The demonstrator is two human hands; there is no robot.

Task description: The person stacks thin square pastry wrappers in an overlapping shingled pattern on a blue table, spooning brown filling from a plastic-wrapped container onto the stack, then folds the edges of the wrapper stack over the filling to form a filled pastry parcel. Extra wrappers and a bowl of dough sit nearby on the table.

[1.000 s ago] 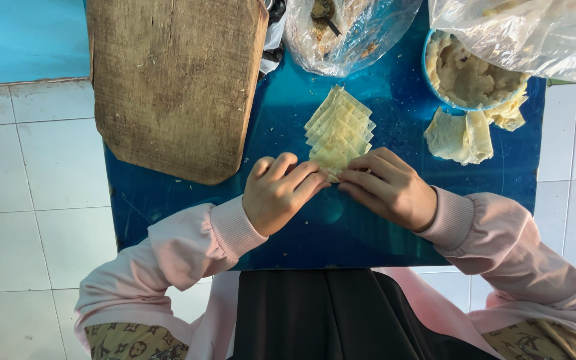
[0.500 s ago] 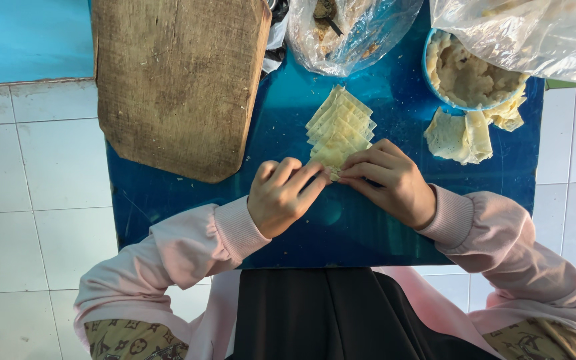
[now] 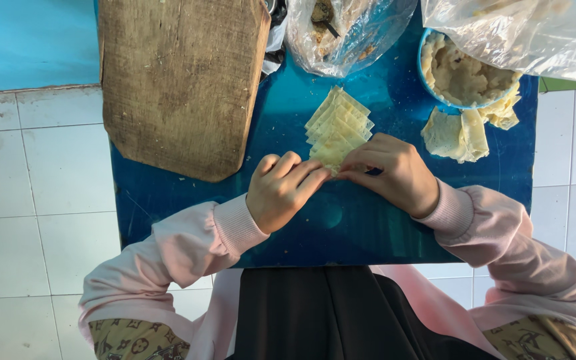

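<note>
A fanned stack of pale yellow square dough wrappers lies on a blue table. My left hand and my right hand meet at the near end of the stack, fingertips pinching the nearest wrapper from both sides. The part of that wrapper under my fingers is hidden. Both arms are in pink sleeves.
A worn wooden board covers the table's left part. A blue bowl of pale filling stands at the far right, with several folded pieces beside it. Clear plastic bags lie along the far edge. White floor tiles surround the table.
My two hands have drawn a little closer together on the nearest wrapper. The stack and everything else stay where they were.
</note>
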